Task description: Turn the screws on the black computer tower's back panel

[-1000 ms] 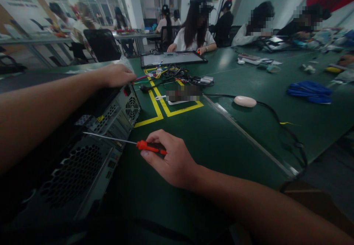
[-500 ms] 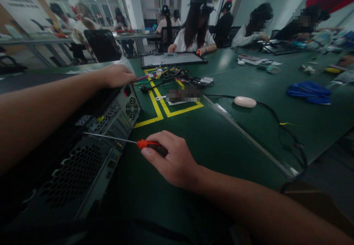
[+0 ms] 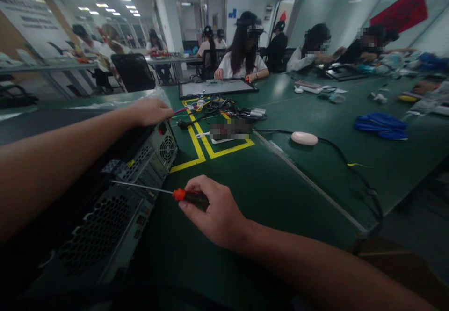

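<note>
A desktop computer case [image 3: 115,203] lies on its side on the green table [image 3: 273,184], its rear panel with fan grille and vents facing me. My left hand [image 3: 150,111] rests on the case's top far corner, fingers curled over the edge. My right hand [image 3: 213,213] grips a screwdriver [image 3: 164,191] with a red and black handle. Its long thin shaft points left, and the tip sits against the rear panel of the case.
Yellow tape lines [image 3: 206,145], a tangle of cables [image 3: 224,105] and a flat monitor panel [image 3: 215,88] lie beyond the case. A white mouse [image 3: 304,138] with a black cord and blue cloth [image 3: 380,125] sit to the right. Several people sit along the far edge.
The view has tilted up a little, so everything sits lower in the frame. My hands and the screwdriver keep their places against the case.
</note>
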Available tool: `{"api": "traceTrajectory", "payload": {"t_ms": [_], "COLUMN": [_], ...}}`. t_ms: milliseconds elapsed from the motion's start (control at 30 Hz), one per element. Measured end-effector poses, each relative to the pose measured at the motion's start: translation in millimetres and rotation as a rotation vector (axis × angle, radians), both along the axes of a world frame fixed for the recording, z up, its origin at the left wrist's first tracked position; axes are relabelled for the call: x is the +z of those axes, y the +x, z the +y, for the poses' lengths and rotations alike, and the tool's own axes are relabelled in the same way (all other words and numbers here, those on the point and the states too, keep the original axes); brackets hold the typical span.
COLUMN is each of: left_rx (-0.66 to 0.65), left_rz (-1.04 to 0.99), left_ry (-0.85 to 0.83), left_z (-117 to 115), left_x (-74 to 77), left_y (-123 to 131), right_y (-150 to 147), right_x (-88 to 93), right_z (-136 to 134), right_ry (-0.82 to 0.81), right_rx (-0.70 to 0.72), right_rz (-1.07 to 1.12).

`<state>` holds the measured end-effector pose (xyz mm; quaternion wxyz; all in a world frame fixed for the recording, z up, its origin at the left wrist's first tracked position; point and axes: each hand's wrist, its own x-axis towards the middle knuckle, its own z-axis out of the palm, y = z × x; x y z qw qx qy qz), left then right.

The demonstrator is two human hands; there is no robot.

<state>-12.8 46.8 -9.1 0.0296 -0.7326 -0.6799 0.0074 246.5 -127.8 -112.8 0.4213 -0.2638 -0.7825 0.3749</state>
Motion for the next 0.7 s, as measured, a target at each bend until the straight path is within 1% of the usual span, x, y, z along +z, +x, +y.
{"api": "traceTrajectory", "payload": {"t_ms": [100,200,333,567,700], "left_rx": [0.010,0.032,0.018,-0.007,-0.001], "left_rz": [-0.002,-0.011,-0.021,-0.011,-0.021], "left_ry": [-0.066,-0.081,-0.064,-0.071,-0.070], "left_z": [-0.4,0.4,1.3,1.1,1.1], "left_x": [3.0,5.3,4.9,4.8,5.8], "left_y": [1.5,2.4,2.4,2.2,1.8], "right_y": [0.5,0.6,0.7,3.2,3.0], "right_x": [0.3,0.9,1.6,3.9,4.3], "right_z": [0.1,-0.6,-1.1,0.1,0.3], "right_ry": [-0.005,-0.018,-0.019,0.071,0.064], "right_rx": [-0.005,-0.007,-0.017,-0.045,-0.038], "right_rz": [-0.012,-0.012,-0.009,-0.032,-0.068]}}
